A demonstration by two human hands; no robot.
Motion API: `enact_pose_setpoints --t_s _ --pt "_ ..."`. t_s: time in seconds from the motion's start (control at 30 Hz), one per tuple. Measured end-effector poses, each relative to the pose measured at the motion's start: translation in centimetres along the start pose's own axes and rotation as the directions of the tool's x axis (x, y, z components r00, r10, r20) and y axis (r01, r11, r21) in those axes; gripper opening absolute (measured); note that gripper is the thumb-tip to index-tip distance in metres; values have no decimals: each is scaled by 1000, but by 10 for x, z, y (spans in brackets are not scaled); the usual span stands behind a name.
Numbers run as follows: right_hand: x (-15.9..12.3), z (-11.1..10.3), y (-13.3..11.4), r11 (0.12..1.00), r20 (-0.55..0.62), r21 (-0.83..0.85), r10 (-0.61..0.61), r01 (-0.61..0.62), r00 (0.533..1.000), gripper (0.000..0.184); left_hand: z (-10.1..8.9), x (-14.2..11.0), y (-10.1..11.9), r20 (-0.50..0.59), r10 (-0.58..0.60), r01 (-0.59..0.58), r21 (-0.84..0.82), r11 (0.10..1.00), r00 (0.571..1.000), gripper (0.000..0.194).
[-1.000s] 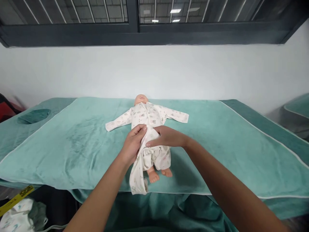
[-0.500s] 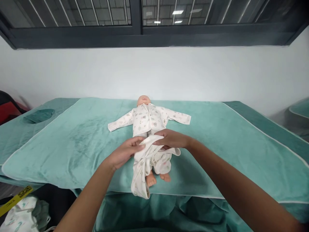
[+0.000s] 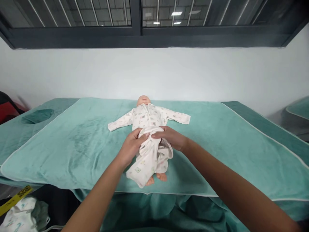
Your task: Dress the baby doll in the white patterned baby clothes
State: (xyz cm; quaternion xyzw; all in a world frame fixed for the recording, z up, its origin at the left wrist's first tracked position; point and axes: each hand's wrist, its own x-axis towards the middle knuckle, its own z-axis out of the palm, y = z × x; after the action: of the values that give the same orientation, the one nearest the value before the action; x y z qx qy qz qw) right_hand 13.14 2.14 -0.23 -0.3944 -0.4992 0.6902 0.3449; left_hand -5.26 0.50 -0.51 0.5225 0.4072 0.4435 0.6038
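A baby doll [image 3: 143, 100] lies on its back on a teal towel [image 3: 72, 145], dressed in a white printed top [image 3: 149, 117] with sleeves spread out. At its waist I hold white printed baby trousers [image 3: 147, 159], bunched over the doll's legs. My left hand [image 3: 131, 146] grips the waistband on the left side, fingers closed on the cloth. My right hand [image 3: 170, 137] pinches the waistband on the right. The doll's bare feet [image 3: 156, 178] stick out below the cloth.
The towel covers a teal padded table [image 3: 253, 119] with a face hole [image 3: 37, 116] at the far left. A white wall and dark window frame stand behind. A pile of cloth [image 3: 19, 217] and yellow tape [image 3: 14, 196] lie low at the left.
Both hands moved the trousers' waistband up from the doll's thighs to its waist. The hanging trouser leg has risen and now lies slanted over the legs.
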Motion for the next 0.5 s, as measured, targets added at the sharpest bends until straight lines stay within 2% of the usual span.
enact_pose_setpoints --t_s 0.07,0.13,0.2,0.3,0.4,0.5 --pt "-2 -5 3 991 -7 131 -21 21 1000 25 -8 -5 1 125 -77 72 43 996 989 32" --pt "-3 -7 4 978 9 203 -50 47 999 24 -12 -10 1 229 -104 98 37 994 968 34" --pt "-3 -7 6 976 48 211 -73 61 996 27 -11 -13 -2 268 -93 100 -11 995 959 40" --pt "-3 -5 10 990 112 128 -73 58 991 30 -1 -11 -9 136 -59 86 -203 975 989 41" --pt "-4 -6 14 998 148 51 -50 43 988 34 7 -3 -14 -18 -71 57 -423 904 997 39" --pt "-4 -7 15 999 199 12 -32 30 980 43 7 0 -14 -47 -139 104 -448 888 989 42"
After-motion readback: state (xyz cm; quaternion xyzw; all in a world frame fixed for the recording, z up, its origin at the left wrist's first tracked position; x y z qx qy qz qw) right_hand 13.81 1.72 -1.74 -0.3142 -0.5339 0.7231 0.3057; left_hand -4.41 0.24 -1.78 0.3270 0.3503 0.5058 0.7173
